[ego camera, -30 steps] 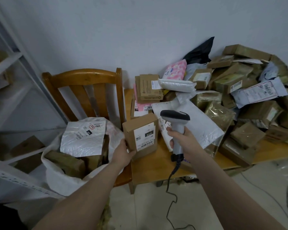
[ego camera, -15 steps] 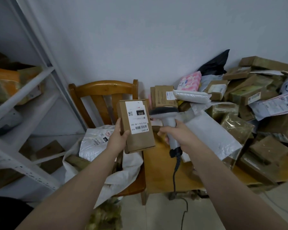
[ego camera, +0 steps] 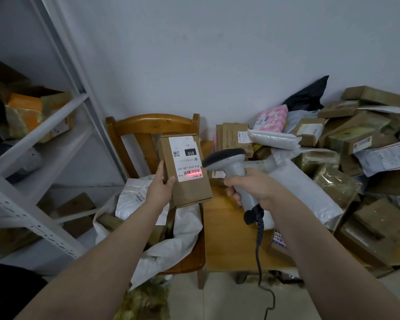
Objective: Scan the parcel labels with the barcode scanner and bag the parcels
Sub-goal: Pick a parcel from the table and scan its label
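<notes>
The left hand point(ego camera: 159, 189) clamps the cardboard parcel point(ego camera: 186, 172) by its 9 o'clock edge. At the parcel's 3 o'clock, the right hand point(ego camera: 255, 187) grips the barcode scanner point(ego camera: 234, 167), apparently lighting the label point(ego camera: 187, 159) red.

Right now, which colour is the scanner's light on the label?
Red, across the barcode on the cardboard box's label; head view.

Small brown cardboard parcel point(ego camera: 185, 172) is up in the air, held upright over the chair — its white label point(ego camera: 187, 159) faces the camera, a red scan line glowing across the barcode. Grey barcode scanner point(ego camera: 234, 168) sits just right, dark-fronted head aimed at that label — its black cable dangling. White sack point(ego camera: 171, 241) gapes open on the chair seat below, parcels inside.
</notes>
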